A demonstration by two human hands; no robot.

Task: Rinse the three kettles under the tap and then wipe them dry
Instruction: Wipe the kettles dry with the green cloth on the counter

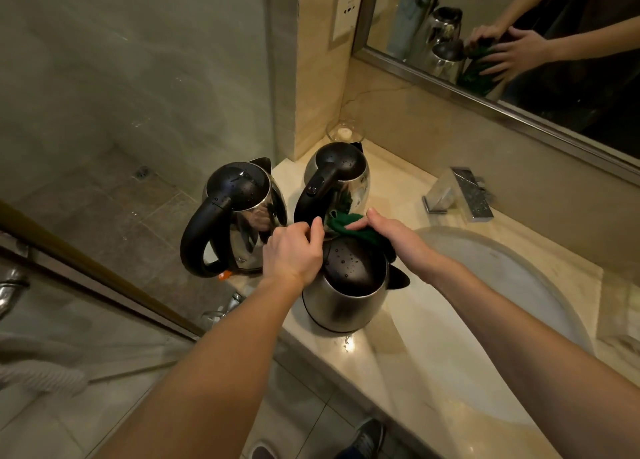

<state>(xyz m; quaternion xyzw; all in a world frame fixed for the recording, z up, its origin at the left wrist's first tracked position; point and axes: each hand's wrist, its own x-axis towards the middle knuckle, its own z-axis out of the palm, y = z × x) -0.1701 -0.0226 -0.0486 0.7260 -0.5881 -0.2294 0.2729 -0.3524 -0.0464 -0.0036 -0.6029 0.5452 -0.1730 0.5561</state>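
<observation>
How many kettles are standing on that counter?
3. The left kettle stands at the counter's left edge, the back kettle near the corner, the front kettle beside the sink. The mirror adds only reflections.

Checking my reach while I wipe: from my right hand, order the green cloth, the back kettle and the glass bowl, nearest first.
1. green cloth, under the right hand, against the near kettle.
2. back kettle, just behind it.
3. glass bowl, far corner.
</observation>
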